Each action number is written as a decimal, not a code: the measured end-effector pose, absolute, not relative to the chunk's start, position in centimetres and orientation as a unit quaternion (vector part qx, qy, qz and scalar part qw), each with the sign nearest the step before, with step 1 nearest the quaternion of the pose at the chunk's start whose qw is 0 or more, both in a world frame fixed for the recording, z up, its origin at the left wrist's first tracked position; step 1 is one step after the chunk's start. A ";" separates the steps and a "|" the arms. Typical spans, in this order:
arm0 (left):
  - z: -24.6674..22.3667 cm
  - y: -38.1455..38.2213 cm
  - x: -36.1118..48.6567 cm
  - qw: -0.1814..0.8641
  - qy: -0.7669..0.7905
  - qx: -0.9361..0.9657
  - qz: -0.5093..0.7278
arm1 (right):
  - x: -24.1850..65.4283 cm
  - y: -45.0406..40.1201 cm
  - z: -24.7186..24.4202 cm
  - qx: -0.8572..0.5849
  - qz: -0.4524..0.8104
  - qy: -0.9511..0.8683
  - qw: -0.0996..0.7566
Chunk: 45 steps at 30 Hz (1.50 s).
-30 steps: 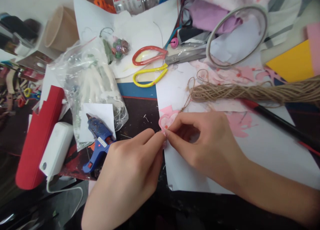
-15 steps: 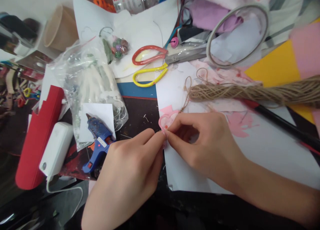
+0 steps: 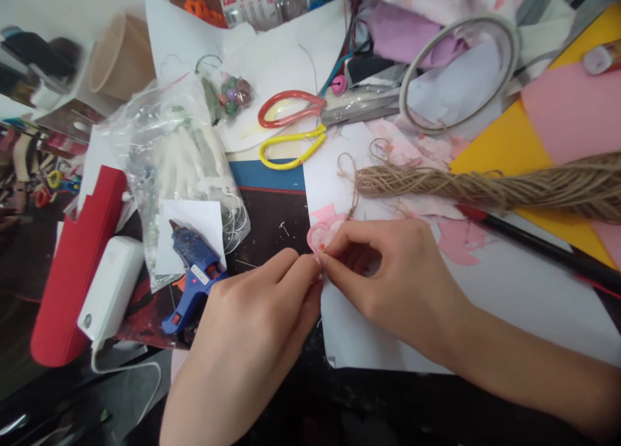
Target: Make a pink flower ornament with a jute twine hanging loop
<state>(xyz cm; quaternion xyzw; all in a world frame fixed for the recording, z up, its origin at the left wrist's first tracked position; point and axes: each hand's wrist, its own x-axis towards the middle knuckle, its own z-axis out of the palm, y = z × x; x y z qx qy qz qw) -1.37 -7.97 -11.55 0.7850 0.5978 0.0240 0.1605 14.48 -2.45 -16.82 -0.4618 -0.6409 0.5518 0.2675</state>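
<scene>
Between my two hands is a small pink heart cutout (image 3: 318, 236) with a paler, red-dotted middle. The thumb and index finger of my right hand (image 3: 388, 271) pinch it from the right. My left hand (image 3: 262, 310) meets it from the lower left, fingers closed on its bottom edge; the fingertips hide that part. A thin twine end (image 3: 354, 203) runs down toward the heart behind my right fingers; whether it is attached I cannot tell. A white paper sheet (image 3: 402, 342) lies under my right hand.
A blue glue gun (image 3: 196, 268) with a lit red light lies left of my left hand. Beyond my hands are scissors (image 3: 295, 132), a twine bundle (image 3: 460, 187) and a tape ring (image 3: 410, 109). A white power bank (image 3: 110, 287) and red case (image 3: 77, 271) sit far left.
My hands keep nearly the same pinch on the heart. The twine bundle and the yellow and pink sheets at right have shifted left, and a clear-ended object shows at the upper right.
</scene>
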 end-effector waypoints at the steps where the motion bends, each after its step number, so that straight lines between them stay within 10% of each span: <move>1: -11.5 -8.1 -1.4 0.153 0.600 0.785 0.025 | 14.4 -2.4 -16.8 -0.462 0.553 -0.640 0.266; 45: -13.4 -7.8 -5.0 0.139 0.581 0.800 0.059 | 14.3 -2.8 -17.7 -0.402 0.491 -0.687 0.354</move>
